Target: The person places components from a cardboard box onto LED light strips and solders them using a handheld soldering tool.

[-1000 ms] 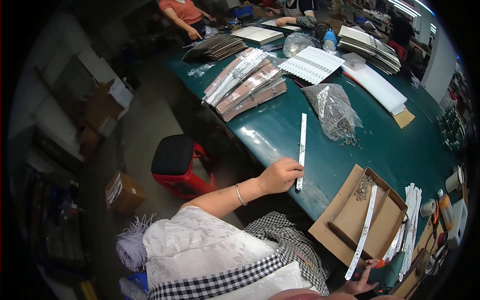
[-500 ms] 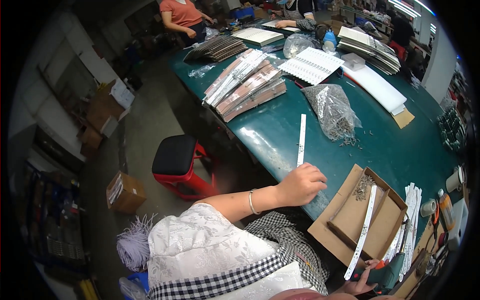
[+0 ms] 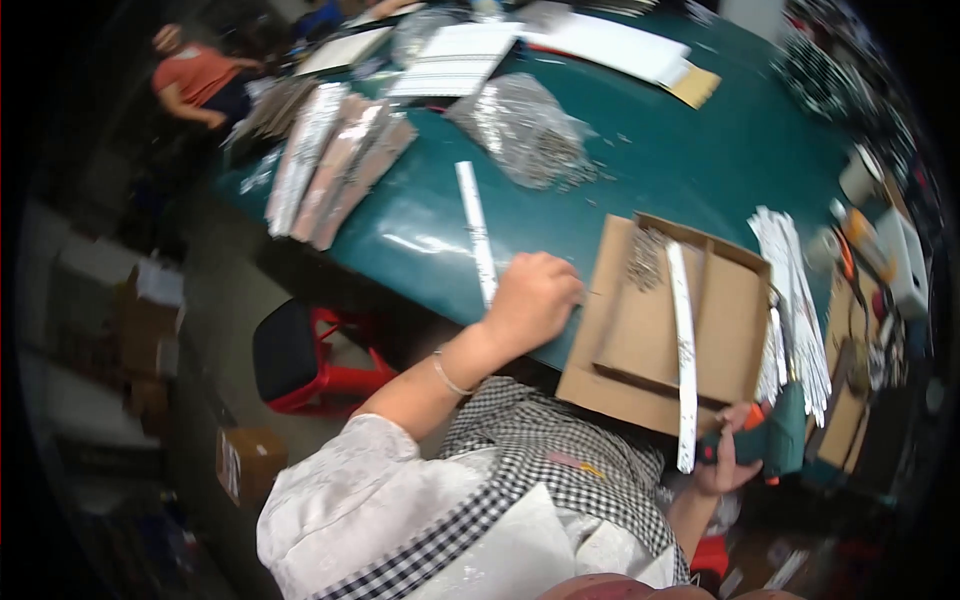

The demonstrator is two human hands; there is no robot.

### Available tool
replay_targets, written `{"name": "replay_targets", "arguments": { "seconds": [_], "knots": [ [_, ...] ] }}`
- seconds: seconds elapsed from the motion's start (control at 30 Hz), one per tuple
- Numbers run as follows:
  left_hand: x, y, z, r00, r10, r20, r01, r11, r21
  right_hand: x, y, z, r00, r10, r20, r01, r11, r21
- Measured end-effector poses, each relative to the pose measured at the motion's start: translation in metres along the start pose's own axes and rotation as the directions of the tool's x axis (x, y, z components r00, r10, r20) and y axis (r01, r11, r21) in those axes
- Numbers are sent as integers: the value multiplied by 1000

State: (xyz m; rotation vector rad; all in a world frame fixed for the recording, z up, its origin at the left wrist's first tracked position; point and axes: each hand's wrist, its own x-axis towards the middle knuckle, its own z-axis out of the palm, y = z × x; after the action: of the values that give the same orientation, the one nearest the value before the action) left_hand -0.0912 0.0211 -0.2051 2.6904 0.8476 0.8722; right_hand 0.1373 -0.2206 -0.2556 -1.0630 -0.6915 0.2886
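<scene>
My left hand [image 3: 537, 302] is closed, knuckles up, over the table's near edge. Anything between its fingertips is hidden. Just beyond it lies a narrow white strip [image 3: 476, 225] with small dark marks, its near end by my knuckles. At the lower right, my right hand [image 3: 728, 462] is wrapped round the handle of a green power drill [image 3: 788, 430]. A second white strip [image 3: 682, 340] lies across a shallow cardboard box [image 3: 735, 365], its near end sticking out beside the right hand. Small metal screws [image 3: 647, 260] are heaped in the box's far left corner.
A clear plastic bag of screws [image 3: 530, 135] spills onto the green table [image 3: 640, 170]. Bundled strips [image 3: 335, 165] stand at the far left. More white strips [image 3: 795, 300] lie right of the box, near tools [image 3: 875, 340]. A black-topped red stool [image 3: 290, 355] stands left. One person [image 3: 200, 85] is beyond.
The view has swung to the right and down, so the table and box appear further left and higher. My left hand stays closed near the strip; my right hand still grips the drill.
</scene>
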Motion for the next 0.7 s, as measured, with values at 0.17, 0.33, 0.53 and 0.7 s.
{"name": "replay_targets", "arguments": {
  "seconds": [0.17, 0.33, 0.53, 0.7],
  "knots": [
    [22, -4, 11, 998, -62, 27, 62, 998, -20, 6, -10, 9, 999, -3, 51, 4, 1000, -4],
    [62, -22, 18, 986, -164, 38, 164, 986, 4, 4, -11, 3, 998, 9, 56, -8, 1000, -8],
    [104, -56, 36, 967, -207, 148, 199, 978, 67, 4, -12, 2, 998, 22, 66, -23, 1000, 18],
    [112, -77, 56, 970, -198, 141, 206, 978, -45, 1, -12, 4, 998, 43, 41, -44, 998, 34]
  ]
}}
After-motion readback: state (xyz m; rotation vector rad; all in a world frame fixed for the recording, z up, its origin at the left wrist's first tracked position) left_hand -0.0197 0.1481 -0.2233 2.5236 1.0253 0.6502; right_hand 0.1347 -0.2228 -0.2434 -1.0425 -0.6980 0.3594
